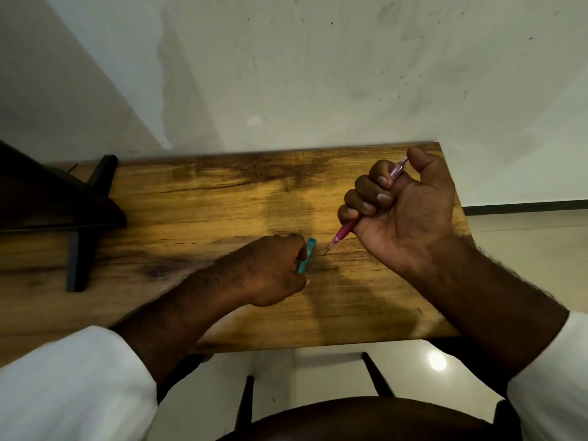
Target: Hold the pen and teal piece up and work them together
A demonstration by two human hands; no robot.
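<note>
My right hand (404, 211) fists tight around the pink pen (346, 229), tip down just above the wooden table (222, 198). My left hand (267, 270), resting on the table, pinches a small teal piece (307, 254) just left of that tip.

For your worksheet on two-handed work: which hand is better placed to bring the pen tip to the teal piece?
Probably the right hand: it grips the pink mechanical pencil in a fist, tip angled down just beside the teal piece. The left hand pinches that piece on the wooden table.
</note>
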